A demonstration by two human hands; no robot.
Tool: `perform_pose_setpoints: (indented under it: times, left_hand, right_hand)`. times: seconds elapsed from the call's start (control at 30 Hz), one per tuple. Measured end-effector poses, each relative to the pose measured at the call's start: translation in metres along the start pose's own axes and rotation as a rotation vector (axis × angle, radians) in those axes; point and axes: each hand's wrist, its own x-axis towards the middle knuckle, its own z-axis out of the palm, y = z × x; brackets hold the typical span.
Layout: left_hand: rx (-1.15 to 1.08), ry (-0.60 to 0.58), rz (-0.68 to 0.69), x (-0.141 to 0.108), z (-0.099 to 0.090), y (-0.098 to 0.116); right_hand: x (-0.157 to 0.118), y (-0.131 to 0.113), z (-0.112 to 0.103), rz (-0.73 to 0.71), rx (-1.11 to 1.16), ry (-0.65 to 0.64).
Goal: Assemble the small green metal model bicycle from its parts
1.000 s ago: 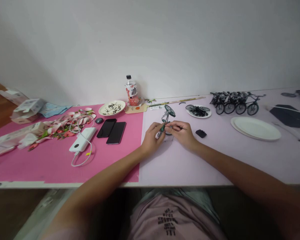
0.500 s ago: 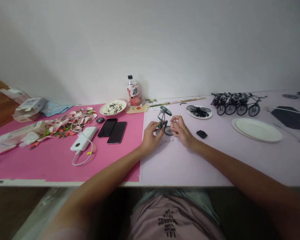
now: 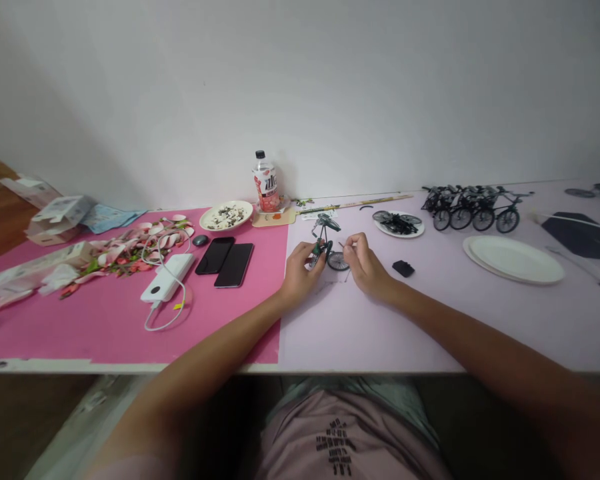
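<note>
Over the pale lilac part of the table, a small dark green model bicycle [image 3: 329, 224] is gripped in my left hand [image 3: 301, 270]. One spoked wheel [image 3: 337, 261] shows at its lower right; my left fingers hide part of the frame. Just to the right, my right hand [image 3: 366, 265] is pinched closed at the fingertips, apart from the bicycle. A tiny dark piece seems to poke out between those fingertips, too small to name. Beyond my right hand lies a small black part [image 3: 403, 268].
Behind stands a white plate [image 3: 421, 231] of black parts, beside a row of model bicycles [image 3: 473, 203]. Stacked white plates [image 3: 520, 260] lie at right. Phones [image 3: 235, 265], a power bank [image 3: 167, 279], a bowl [image 3: 208, 222], a bottle [image 3: 267, 183] and petals [image 3: 125, 250] sit left.
My right hand has drawn slightly right, away from the bicycle, its fingers more closed. The bicycle has shifted slightly in my left hand, which keeps hold of it.
</note>
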Motion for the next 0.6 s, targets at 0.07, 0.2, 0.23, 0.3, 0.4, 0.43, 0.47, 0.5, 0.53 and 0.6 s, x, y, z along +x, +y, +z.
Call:
perform_pose_setpoints:
  times: [0.07, 0.2, 0.23, 0.3, 0.4, 0.43, 0.47, 0.5, 0.53, 0.6]
  left_hand:
    - [-0.006, -0.003, -0.001, 0.0003, -0.0002, -0.0003]
    - [0.002, -0.017, -0.004, 0.0006, -0.0004, -0.0007]
    - [0.001, -0.018, -0.009, 0.0005, -0.0004, -0.0005]
    - [-0.002, -0.025, -0.023, 0.0002, -0.0007, 0.0003]
    - [-0.011, -0.036, -0.039, -0.0002, -0.0012, 0.0021]
    - [-0.015, -0.037, -0.040, -0.0002, -0.0013, 0.0025]
    - [-0.019, -0.036, -0.040, -0.0002, -0.0013, 0.0028]
    - [-0.023, -0.035, -0.039, -0.0002, -0.0012, 0.0029]
    - [-0.027, -0.032, -0.037, -0.0002, -0.0011, 0.0028]
    - [-0.034, -0.028, -0.032, -0.0002, -0.0006, 0.0023]
  right_hand:
    - [0.0015, -0.0027, 0.0008, 0.001, -0.030, 0.019]
    - [0.0046, -0.0049, 0.0024, -0.017, -0.009, 0.056]
    - [0.0050, -0.0046, 0.0027, -0.021, 0.003, 0.059]
    - [0.0052, -0.0038, 0.0034, -0.024, 0.017, 0.051]
    - [0.0042, -0.0032, 0.0047, -0.020, 0.014, 0.027]
    - [0.0039, -0.0033, 0.0052, -0.016, 0.011, 0.023]
    - [0.0036, -0.0034, 0.0057, -0.010, 0.007, 0.022]
    - [0.0034, -0.0036, 0.0061, -0.004, 0.004, 0.022]
    - [0.0033, -0.0037, 0.0065, 0.001, 0.003, 0.026]
    - [0.0035, -0.0035, 0.0069, 0.007, 0.004, 0.031]
